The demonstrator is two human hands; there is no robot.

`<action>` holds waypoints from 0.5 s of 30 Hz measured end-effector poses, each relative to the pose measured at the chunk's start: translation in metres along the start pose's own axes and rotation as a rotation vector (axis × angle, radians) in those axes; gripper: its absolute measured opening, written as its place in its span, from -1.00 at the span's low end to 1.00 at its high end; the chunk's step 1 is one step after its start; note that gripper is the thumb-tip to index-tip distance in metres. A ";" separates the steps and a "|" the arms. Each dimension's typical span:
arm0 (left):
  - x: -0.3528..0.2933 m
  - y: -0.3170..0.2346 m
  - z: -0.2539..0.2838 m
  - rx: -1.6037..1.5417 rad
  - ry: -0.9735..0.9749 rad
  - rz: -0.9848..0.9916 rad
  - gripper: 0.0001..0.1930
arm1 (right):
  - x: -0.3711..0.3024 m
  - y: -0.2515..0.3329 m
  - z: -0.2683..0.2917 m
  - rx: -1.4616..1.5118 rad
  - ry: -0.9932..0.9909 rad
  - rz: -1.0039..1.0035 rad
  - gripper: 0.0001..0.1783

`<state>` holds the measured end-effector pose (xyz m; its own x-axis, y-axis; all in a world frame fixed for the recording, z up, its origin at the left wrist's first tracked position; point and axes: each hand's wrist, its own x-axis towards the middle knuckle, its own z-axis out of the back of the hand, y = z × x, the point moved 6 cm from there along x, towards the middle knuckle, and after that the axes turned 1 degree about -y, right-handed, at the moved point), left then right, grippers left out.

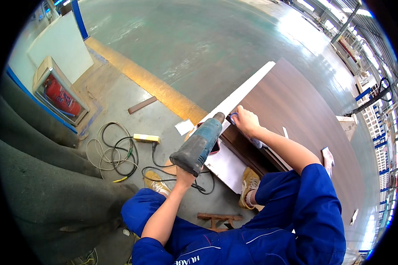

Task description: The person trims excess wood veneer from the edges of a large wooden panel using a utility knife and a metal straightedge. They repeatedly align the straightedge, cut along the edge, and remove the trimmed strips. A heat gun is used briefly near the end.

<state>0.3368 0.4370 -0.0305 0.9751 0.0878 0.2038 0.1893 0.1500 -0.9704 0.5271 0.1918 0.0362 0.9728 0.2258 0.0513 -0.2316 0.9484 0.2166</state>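
Note:
My left hand (184, 177) is closed around the grip of a blue-green heat gun (203, 140) with a black rear end. Its nozzle points away from me, close to the near left corner of a dark brown wood-grain panel (296, 104). At that corner my right hand (247, 121) is closed, with a small blue loop-shaped item (233, 118) at the fingertips; its kind is unclear. A white strip (247, 90) runs along the panel's far left edge. Partly behind the heat gun lies a dark, red-edged object (216, 147).
A yellow power strip (147, 138) and coiled cables (115, 150) lie on the floor at left. A fire extinguisher (62, 95) stands in a box beyond them. Dark draped fabric (44, 185) fills the left side. A brown offcut (142, 105) lies near the yellow floor line.

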 end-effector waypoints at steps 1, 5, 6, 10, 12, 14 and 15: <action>0.000 -0.002 0.001 0.033 -0.022 -0.043 -0.53 | 0.003 0.001 -0.001 0.002 -0.010 0.013 -0.68; -0.002 -0.006 0.009 0.074 -0.056 -0.097 -0.54 | 0.013 0.011 -0.006 -0.028 0.023 0.016 -0.67; -0.002 -0.005 0.010 0.058 -0.052 -0.082 -0.54 | 0.015 0.014 -0.006 -0.031 0.030 0.001 -0.66; -0.002 -0.003 0.011 0.052 -0.045 -0.051 -0.54 | 0.020 0.003 -0.005 0.016 0.025 -0.137 -0.61; -0.001 -0.002 0.013 -0.029 -0.033 0.031 -0.52 | 0.021 -0.021 0.004 0.078 -0.011 -0.188 -0.53; 0.000 0.010 0.016 -0.044 -0.015 0.054 -0.51 | 0.012 -0.044 0.020 0.017 0.064 -0.101 -0.49; -0.002 0.020 0.014 -0.055 -0.003 0.070 -0.50 | 0.003 -0.057 0.025 0.038 0.067 -0.094 -0.51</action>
<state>0.3373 0.4540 -0.0489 0.9858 0.0997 0.1352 0.1265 0.0887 -0.9880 0.5429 0.1324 0.0482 0.9878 0.1514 -0.0359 -0.1375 0.9573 0.2543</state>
